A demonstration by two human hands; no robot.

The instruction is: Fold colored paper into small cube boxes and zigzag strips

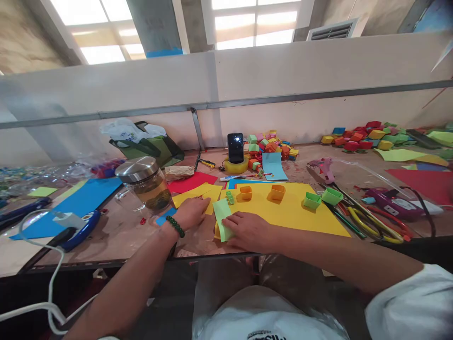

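Note:
My right hand (249,231) has its fingers bent over the lower right edge of a light green paper strip (220,212), which lies slanted on the front left of a yellow sheet (300,212). My left hand (193,212) is closed, with fingertips over a smaller yellow paper piece (184,194); a thin tip shows by the fingers, too small to name. Beyond the strip stands a small folded green paper piece (230,197). Two orange paper boxes (245,192) and two green paper boxes (312,200) stand on or beside the yellow sheet.
A lidded glass jar of tea (152,189) stands left of my left hand. A phone (235,147) rests upright behind the sheet, near piled paper boxes (264,146). At right lie a pink glue gun (323,170), pliers (375,226) and a purple tool (389,203).

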